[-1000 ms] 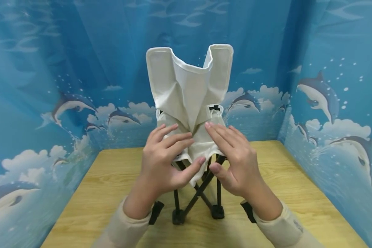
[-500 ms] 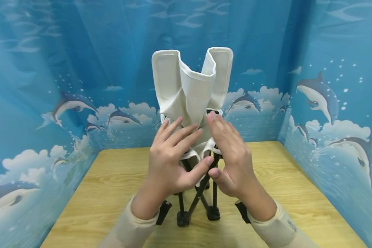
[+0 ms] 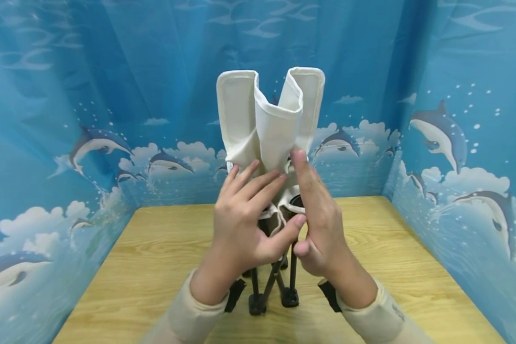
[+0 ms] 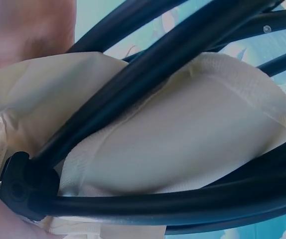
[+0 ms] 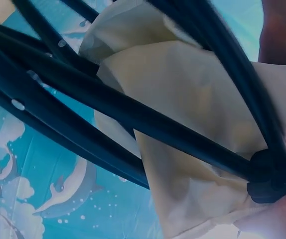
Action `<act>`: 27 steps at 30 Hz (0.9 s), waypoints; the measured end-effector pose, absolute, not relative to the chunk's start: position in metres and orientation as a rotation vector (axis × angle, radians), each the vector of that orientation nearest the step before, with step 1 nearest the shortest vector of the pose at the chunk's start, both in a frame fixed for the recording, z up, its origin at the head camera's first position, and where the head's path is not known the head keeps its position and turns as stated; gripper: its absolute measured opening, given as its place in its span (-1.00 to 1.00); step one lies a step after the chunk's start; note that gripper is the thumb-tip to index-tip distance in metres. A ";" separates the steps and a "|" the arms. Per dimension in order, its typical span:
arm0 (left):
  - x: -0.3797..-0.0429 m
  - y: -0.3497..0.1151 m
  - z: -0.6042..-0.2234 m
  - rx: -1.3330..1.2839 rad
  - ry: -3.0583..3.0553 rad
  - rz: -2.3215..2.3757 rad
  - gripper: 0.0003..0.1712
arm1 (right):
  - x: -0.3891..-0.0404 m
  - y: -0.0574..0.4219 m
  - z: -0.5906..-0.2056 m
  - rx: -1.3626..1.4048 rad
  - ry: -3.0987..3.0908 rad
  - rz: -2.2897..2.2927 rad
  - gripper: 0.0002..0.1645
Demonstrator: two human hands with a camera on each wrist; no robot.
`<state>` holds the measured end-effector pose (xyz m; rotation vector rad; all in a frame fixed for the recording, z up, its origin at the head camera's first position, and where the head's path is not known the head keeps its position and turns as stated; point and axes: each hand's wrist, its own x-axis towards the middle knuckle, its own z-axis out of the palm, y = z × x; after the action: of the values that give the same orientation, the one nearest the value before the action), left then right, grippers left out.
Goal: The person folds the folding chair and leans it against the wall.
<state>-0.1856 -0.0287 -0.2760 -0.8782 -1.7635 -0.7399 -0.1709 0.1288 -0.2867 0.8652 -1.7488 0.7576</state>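
Note:
A small folding chair with white fabric (image 3: pixel 277 129) and black tube legs (image 3: pixel 255 286) stands upright in the middle of the table. Its backrest is creased inward, with two side flaps rising like ears. My left hand (image 3: pixel 242 220) lies against the chair's left side, fingers straight and spread. On the other side my right hand (image 3: pixel 324 217) presses with its fingers straight and together. Both wrist views show black tubes (image 4: pixel 133 99) crossing the sagging seat cloth (image 5: pixel 183 99), and a black corner joint (image 5: pixel 272 174) lies by the right palm. The hands hide the seat sides.
The chair's feet (image 3: pixel 290 297) rest on a wood-grain table (image 3: pixel 163 248). A blue curtain (image 3: pixel 176 57) printed with dolphins and clouds surrounds the table at the back and sides. Black straps (image 3: pixel 235 294) sit at the cuffs of the light sleeves.
The hands have moved closer together and the chair has narrowed between them. Its backrest folds deeper, its flaps stand nearer each other, and the front feet have drawn together.

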 end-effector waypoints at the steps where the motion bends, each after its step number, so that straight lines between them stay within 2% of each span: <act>1: -0.185 -0.028 -0.276 -0.877 -1.762 -0.743 -0.19 | -0.171 0.128 -0.286 0.876 -1.741 0.785 0.26; 15: -0.186 -0.022 -0.271 -0.915 -1.679 -0.819 -0.29 | -0.173 0.122 -0.288 0.915 -1.723 0.996 0.26; 27: -0.192 -0.019 -0.270 -0.952 -1.623 -0.855 -0.27 | -0.177 0.120 -0.293 0.974 -1.682 1.111 0.41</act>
<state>-0.1919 -0.0187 -0.2700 -0.9521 -1.6226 -0.8552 -0.1772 0.1198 -0.2929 0.9743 -1.6819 1.1107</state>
